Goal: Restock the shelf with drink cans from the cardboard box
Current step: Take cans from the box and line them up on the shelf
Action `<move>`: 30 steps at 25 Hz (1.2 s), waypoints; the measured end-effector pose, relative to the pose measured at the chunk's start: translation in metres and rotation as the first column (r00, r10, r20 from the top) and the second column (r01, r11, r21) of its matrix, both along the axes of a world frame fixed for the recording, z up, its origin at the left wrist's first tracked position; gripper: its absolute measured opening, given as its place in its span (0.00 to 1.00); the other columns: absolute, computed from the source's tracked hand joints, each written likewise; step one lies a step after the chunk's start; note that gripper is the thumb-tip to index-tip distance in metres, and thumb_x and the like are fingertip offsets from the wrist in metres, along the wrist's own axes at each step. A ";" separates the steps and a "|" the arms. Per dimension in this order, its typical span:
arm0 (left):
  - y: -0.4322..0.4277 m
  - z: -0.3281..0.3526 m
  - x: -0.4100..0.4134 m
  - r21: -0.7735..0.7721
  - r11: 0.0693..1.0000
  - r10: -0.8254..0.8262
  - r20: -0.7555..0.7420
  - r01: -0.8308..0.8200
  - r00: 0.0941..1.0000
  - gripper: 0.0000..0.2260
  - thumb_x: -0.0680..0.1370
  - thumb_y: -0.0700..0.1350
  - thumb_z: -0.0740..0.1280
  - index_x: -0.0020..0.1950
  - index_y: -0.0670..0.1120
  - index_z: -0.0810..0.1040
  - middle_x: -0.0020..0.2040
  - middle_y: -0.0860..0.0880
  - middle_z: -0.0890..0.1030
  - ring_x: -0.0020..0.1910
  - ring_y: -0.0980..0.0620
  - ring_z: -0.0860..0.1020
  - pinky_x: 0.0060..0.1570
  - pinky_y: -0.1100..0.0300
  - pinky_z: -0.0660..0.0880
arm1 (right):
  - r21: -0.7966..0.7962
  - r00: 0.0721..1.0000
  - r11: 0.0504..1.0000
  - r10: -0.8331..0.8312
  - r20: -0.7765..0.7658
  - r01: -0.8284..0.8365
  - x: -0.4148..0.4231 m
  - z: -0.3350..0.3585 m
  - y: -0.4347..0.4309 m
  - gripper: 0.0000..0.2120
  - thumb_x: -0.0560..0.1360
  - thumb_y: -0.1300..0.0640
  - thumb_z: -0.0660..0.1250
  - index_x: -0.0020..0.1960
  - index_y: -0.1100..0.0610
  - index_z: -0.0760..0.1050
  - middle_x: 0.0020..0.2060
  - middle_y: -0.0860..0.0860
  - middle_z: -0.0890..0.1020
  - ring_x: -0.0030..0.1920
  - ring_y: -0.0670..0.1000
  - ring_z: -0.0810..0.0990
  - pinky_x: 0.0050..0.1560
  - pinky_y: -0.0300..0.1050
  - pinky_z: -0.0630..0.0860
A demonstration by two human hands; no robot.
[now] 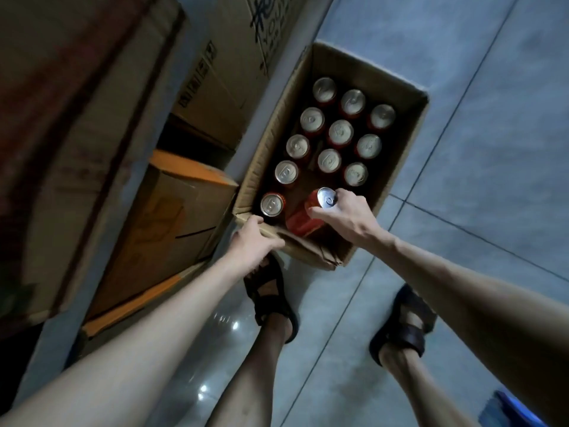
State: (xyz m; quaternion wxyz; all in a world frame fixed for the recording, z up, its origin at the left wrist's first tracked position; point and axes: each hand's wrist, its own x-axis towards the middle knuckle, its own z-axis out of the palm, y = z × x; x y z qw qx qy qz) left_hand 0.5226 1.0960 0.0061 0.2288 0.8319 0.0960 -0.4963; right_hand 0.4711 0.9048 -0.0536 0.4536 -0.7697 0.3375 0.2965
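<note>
An open cardboard box (pixel 409 124) stands on the tiled floor in front of my feet. Several red drink cans with silver tops (pixel 340 132) stand upright in rows inside it. My right hand (pixel 348 215) grips one red can (pixel 311 211) by its top rim; the can is tilted and lifted at the near end of the box. My left hand (pixel 251 240) holds the near left corner of the box, with fingers curled over the flap edge. The shelf is not in view.
Stacked cardboard boxes (pixel 172 217) stand on the left, close beside the open box, with larger ones (pixel 228 72) behind. My two sandalled feet (pixel 271 300) stand just behind the box. Grey floor tiles (pixel 477 149) stretch to the right. A blue object (pixel 517 411) sits at the bottom right.
</note>
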 end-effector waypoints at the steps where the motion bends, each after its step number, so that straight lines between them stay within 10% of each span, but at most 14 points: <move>1: -0.008 0.024 0.000 -0.045 0.999 -0.025 0.018 0.026 1.000 0.33 0.72 0.49 0.75 0.74 0.47 0.65 0.68 0.46 0.74 0.67 0.46 0.71 0.59 0.59 0.67 | 0.103 0.996 0.991 -0.085 0.008 0.084 0.000 0.028 -0.015 0.25 0.60 0.37 0.71 0.42 0.58 0.73 0.35 0.50 0.80 0.34 0.51 0.80 0.31 0.45 0.76; 7: -0.066 0.224 0.019 -0.387 0.909 -0.141 0.063 0.155 0.988 0.32 0.67 0.47 0.79 0.68 0.50 0.71 0.60 0.51 0.79 0.60 0.53 0.77 0.59 0.60 0.73 | 0.553 0.983 0.830 -0.150 0.105 0.067 0.012 0.241 -0.083 0.18 0.65 0.42 0.71 0.46 0.55 0.78 0.36 0.49 0.81 0.34 0.46 0.79 0.33 0.40 0.72; 18: -0.076 0.638 0.022 -0.269 0.931 -0.089 0.489 0.247 0.868 0.26 0.59 0.53 0.82 0.55 0.51 0.81 0.47 0.55 0.84 0.47 0.58 0.82 0.49 0.61 0.79 | 0.415 0.948 0.889 0.057 0.313 -0.191 0.051 0.673 -0.072 0.22 0.71 0.35 0.68 0.50 0.53 0.79 0.39 0.56 0.86 0.32 0.55 0.81 0.34 0.49 0.77; 24: -0.024 0.740 -0.008 -0.506 0.861 0.179 0.389 0.047 0.904 0.26 0.62 0.52 0.81 0.57 0.53 0.81 0.51 0.58 0.85 0.50 0.62 0.82 0.50 0.65 0.75 | 0.403 0.848 0.793 0.253 0.465 -0.458 0.055 0.795 -0.045 0.22 0.74 0.41 0.70 0.62 0.52 0.77 0.52 0.50 0.86 0.51 0.50 0.85 0.59 0.51 0.80; 30: 0.018 0.761 0.001 -0.543 0.838 0.318 0.401 -0.057 0.859 0.25 0.61 0.55 0.81 0.56 0.54 0.81 0.51 0.56 0.85 0.50 0.62 0.82 0.54 0.61 0.76 | 0.299 0.795 0.786 0.364 0.485 -0.542 0.084 0.830 -0.002 0.24 0.72 0.39 0.71 0.63 0.47 0.74 0.53 0.48 0.84 0.51 0.47 0.84 0.57 0.49 0.80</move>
